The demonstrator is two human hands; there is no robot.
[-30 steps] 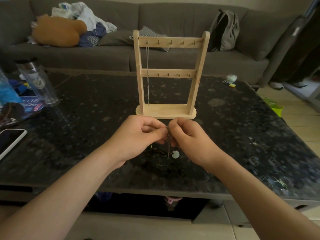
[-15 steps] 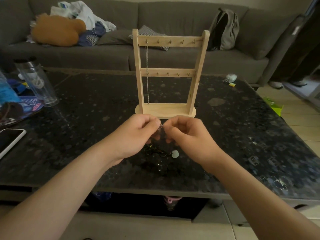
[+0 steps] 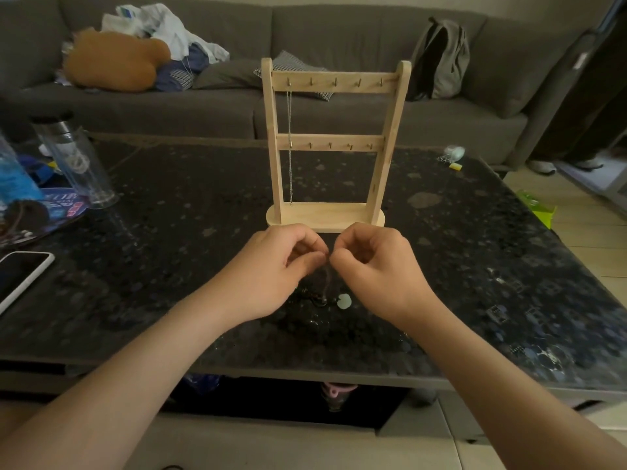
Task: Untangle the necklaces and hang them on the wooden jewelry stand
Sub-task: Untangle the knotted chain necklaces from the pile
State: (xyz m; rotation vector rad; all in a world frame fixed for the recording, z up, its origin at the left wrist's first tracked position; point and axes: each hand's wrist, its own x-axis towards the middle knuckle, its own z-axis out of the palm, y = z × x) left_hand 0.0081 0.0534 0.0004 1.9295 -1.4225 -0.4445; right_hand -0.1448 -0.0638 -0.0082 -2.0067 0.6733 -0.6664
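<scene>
The tangled necklaces (image 3: 314,298) lie in a dark knot on the table (image 3: 475,266) just below centre frame, with a pale round pendant (image 3: 343,301) at the knot's right edge. One thin strand rises from the knot to the fingertips above it. The left hand (image 3: 281,266) and right hand (image 3: 373,262) meet there, fingers curled, each pinching that strand between thumb and forefinger, the two pinches almost touching. That reads as picking at a knot, not carrying anything to a hook. Just beyond the hands stands the wooden jewelry stand (image 3: 330,147), upright. A single silver chain (image 3: 290,147) hangs from the leftmost hook of its top bar, down to the base. The other top hooks and those of the lower bar that show are bare. So I judge the task barely begun: one necklace is hung, and the rest are knotted together and not yet separated. How many are in the knot I cannot tell. At the left edge a clear tumbler (image 3: 73,157) with a dark lid holds something pale, too blurred to name. A phone (image 3: 20,276) lies below it. On the sofa (image 3: 339,120) at the top of the frame, a grey backpack (image 3: 441,59) leans at upper right, its contents hidden. An orange cushion (image 3: 112,62) and loose clothes sit at upper left.
</scene>
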